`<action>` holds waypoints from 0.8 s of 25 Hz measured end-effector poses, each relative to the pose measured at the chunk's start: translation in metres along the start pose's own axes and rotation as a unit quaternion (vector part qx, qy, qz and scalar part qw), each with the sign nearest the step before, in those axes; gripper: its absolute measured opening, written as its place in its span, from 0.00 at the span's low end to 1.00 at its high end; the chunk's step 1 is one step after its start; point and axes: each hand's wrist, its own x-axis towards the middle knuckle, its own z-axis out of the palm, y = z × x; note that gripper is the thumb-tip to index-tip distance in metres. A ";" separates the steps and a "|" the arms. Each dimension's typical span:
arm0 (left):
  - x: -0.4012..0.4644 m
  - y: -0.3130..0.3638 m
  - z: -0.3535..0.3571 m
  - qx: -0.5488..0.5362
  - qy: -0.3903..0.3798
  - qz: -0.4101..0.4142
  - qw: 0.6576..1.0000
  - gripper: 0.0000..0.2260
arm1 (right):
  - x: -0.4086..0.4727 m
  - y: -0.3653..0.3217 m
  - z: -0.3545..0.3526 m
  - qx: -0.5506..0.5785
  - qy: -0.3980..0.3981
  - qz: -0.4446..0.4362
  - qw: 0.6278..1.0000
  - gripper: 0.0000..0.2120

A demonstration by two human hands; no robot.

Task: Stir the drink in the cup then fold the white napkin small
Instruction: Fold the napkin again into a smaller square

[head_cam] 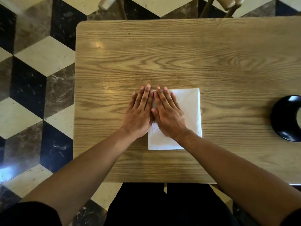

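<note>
A white napkin [189, 111] lies flat on the wooden table [179, 54], near its front edge. My left hand [140, 113] rests palm down with fingers stretched out, along the napkin's left edge and partly on the bare wood. My right hand [167, 113] lies flat on the napkin's left half, fingers straight and together. The two hands touch side by side. Neither hand grips anything. A black saucer [281, 121] is cut off by the right border; whatever stands on it is mostly out of view.
The table's left edge [75, 95] drops to a tiled floor in black, brown and cream. Chair parts [107, 4] stand beyond the far edge. My dark-clothed lap [162, 206] is below the front edge.
</note>
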 end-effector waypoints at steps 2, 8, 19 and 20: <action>0.000 -0.002 0.003 0.006 0.000 -0.002 1.000 0.32 | -0.001 0.004 0.002 -0.019 0.007 0.000 1.000 0.31; 0.001 -0.004 0.004 0.002 0.013 0.004 1.000 0.32 | -0.022 0.045 -0.011 -0.075 0.027 0.022 0.997 0.34; 0.002 -0.001 0.002 0.007 0.004 -0.002 1.000 0.31 | -0.036 0.076 -0.026 -0.115 -0.006 0.071 0.991 0.37; 0.002 0.000 0.002 0.004 0.002 -0.003 1.000 0.32 | -0.035 0.070 -0.027 -0.119 -0.005 0.088 0.989 0.38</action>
